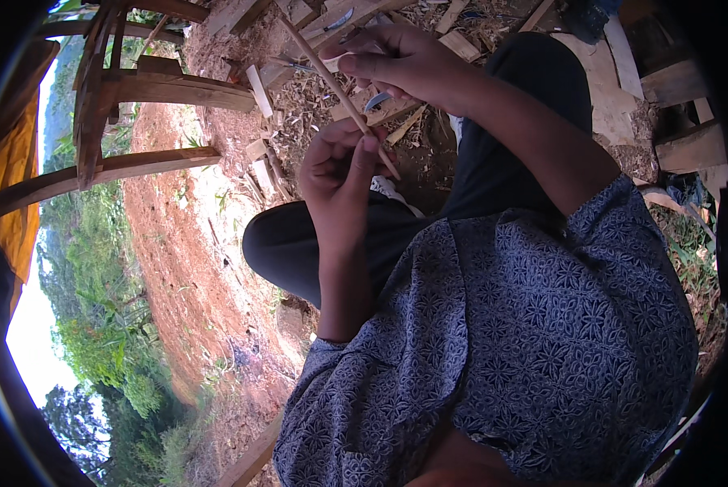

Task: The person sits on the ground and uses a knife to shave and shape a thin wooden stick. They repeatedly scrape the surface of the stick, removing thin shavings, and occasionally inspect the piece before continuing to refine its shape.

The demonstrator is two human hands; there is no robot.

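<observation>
A long, thin wooden stick [322,68] slants from the top of the view down between my knees. My left hand [337,166] is closed round its lower part, thumb and fingers pinching it. Higher up, my right hand [417,66] is closed on a small pale piece [336,62] that lies against the stick; its material cannot be made out. Just below the right hand shows a bluish curved blade [376,101]; whether it lies on the ground or hangs from the hand is unclear.
Wood shavings and offcuts [460,45] litter the ground past my knees. Another blade [340,19] lies among them at the top. Wooden rails [149,165] stand to the left, before a reddish dirt slope [177,268]. Planks [689,150] are stacked at the right.
</observation>
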